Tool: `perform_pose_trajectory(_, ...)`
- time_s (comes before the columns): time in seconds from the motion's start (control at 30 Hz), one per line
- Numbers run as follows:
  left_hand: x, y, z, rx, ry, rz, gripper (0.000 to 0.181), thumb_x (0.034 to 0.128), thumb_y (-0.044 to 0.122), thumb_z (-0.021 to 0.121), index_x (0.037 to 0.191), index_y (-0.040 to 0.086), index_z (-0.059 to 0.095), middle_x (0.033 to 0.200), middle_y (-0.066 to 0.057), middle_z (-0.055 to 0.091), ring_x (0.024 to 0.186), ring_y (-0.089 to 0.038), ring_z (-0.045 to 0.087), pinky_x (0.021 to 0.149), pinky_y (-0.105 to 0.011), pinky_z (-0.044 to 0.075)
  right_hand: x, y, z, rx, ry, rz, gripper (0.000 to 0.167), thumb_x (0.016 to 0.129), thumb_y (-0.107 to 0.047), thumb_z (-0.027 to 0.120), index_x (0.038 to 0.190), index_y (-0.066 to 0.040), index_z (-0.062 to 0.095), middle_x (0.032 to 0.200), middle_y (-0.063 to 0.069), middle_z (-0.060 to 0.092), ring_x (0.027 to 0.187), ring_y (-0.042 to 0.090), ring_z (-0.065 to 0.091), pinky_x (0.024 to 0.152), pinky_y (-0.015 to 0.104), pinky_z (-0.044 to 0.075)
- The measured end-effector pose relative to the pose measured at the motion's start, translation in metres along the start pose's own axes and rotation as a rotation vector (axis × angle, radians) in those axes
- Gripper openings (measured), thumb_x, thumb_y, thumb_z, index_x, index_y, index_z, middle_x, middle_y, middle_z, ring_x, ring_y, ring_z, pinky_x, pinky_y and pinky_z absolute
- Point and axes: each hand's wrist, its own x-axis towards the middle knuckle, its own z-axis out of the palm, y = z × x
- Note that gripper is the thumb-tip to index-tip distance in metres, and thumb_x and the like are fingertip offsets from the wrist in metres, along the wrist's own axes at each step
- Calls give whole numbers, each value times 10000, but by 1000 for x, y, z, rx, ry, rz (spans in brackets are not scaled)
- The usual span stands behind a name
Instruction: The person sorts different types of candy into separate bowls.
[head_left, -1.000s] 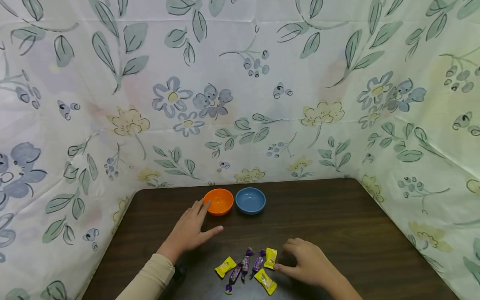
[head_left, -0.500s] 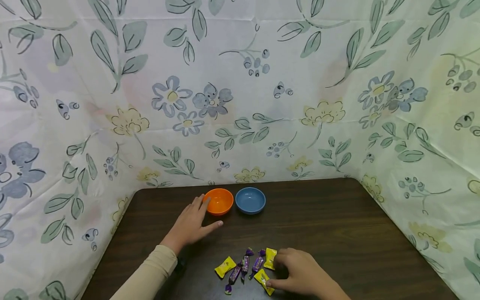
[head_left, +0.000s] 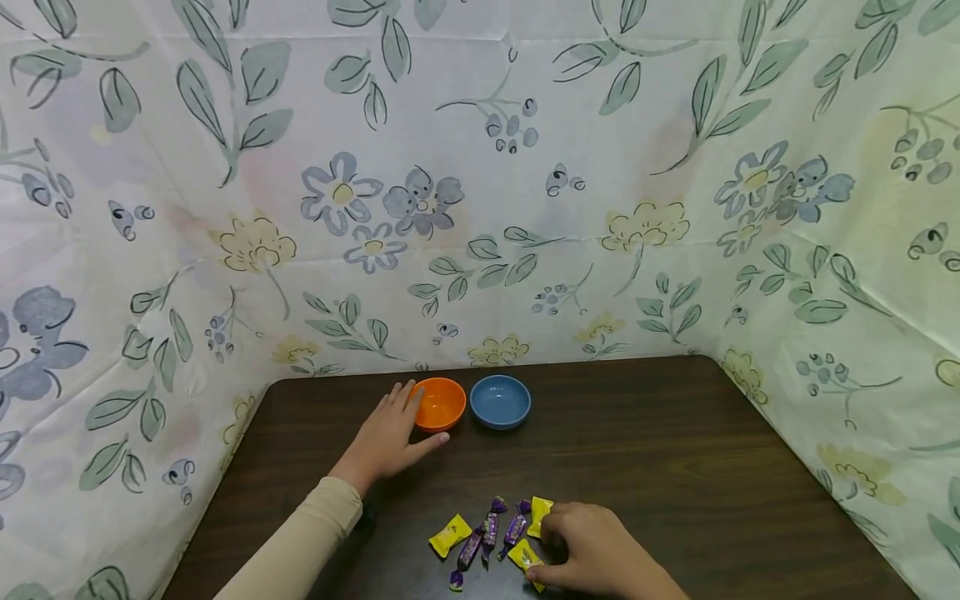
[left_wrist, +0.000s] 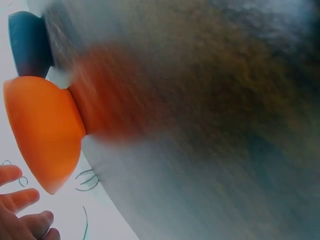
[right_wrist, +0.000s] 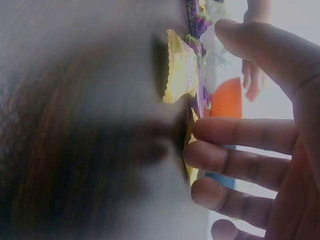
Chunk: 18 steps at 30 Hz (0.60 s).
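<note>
My left hand (head_left: 386, 437), fingers spread, is at the left rim of the orange bowl (head_left: 444, 404); whether it touches is unclear. In the left wrist view its fingertips (left_wrist: 22, 200) show below the orange bowl (left_wrist: 42, 125). My right hand (head_left: 600, 552) is bent over two yellow-wrapped candies, thumb by the lower one (head_left: 522, 554), fingers by the upper one (head_left: 537, 515). The right wrist view shows a gap between thumb and fingers (right_wrist: 240, 160), with a yellow candy (right_wrist: 181, 70) between them, not pinched.
A blue bowl (head_left: 500, 402) stands just right of the orange one. Several purple-wrapped candies (head_left: 491, 529) and another yellow candy (head_left: 451, 535) lie left of my right hand on the dark wooden table (head_left: 645, 450). Floral cloth (head_left: 480, 192) hangs behind and beside the table.
My right hand has moved left and slightly down, closer over the two yellow candies. My left hand has shifted slightly up and right beside the orange bowl. The candies look unmoved.
</note>
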Motion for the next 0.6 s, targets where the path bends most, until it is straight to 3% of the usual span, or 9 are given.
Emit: perform_pose_trajectory(0.6, 20, 1, 8, 35, -30, 3, 1144, 943, 885, 379, 1689, 30, 231, 1767, -211, 195, 1654, -411, 152, 1336, -559, 167, 3, -8, 1, 55, -72, 52, 357, 804, -607, 851, 800, -294, 679, 711, -162, 510, 598, -5, 420, 526, 223, 346)
